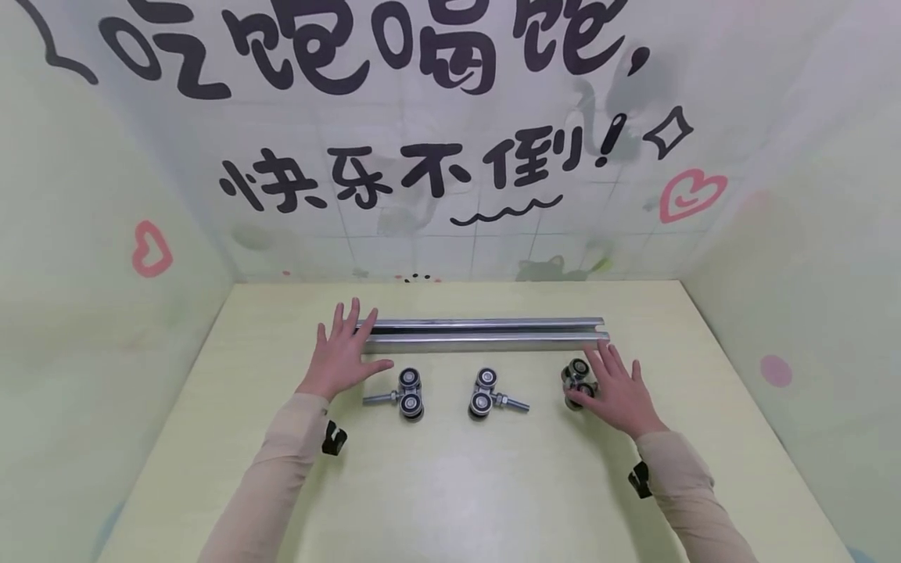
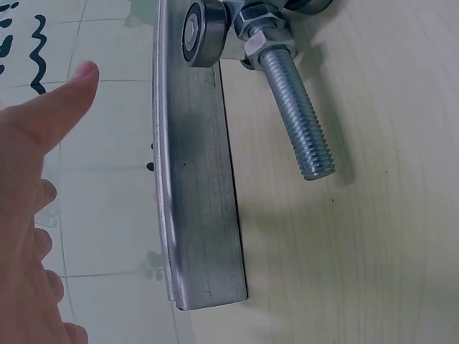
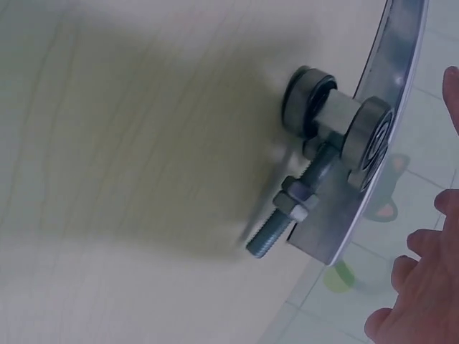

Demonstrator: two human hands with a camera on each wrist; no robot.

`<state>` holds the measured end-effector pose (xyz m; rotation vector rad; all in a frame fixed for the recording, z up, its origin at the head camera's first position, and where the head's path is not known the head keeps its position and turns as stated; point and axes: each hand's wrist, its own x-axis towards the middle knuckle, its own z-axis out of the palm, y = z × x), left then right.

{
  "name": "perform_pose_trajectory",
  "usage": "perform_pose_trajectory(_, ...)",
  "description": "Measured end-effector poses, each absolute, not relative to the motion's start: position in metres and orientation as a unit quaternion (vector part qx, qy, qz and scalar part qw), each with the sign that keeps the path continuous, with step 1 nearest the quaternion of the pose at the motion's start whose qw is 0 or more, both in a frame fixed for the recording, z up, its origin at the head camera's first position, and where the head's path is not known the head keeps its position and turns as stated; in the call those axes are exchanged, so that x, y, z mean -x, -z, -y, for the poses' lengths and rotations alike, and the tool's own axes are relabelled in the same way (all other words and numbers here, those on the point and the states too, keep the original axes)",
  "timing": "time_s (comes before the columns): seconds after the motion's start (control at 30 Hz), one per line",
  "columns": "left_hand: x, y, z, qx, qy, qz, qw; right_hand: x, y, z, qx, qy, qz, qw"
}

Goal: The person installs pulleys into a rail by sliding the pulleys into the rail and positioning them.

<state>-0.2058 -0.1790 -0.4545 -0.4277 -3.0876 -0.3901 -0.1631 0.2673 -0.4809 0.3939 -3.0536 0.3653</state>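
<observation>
left hand [image 1: 339,358] and right hand [image 1: 622,396] hover near a metal rail [image 1: 486,338].

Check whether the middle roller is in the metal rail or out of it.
Out: the middle roller lies on the table on the metal rail's near side, with bare surface showing between them.

This looks like a booth-like work corner; the building around it cannot be told. Beyond the fingers [image 1: 353,313] stands a back wall [image 1: 436,262] printed with Chinese characters [image 1: 434,176]; patterned side walls [image 1: 91,328] flank them. Below the fingers spreads a pale wood-grain tabletop [image 1: 450,493], where a metal rail [image 1: 486,338] and wheeled trolleys [image 1: 411,404], workshop-type hardware, lie near them.
</observation>
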Motion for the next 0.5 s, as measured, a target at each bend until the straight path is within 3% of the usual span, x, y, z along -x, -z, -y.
perform_pose_trajectory(0.5,0.238,0.463,0.190,0.112,0.133,0.985,-0.023,0.159,0.492,-0.283,-0.127,-0.132,0.983,-0.007)
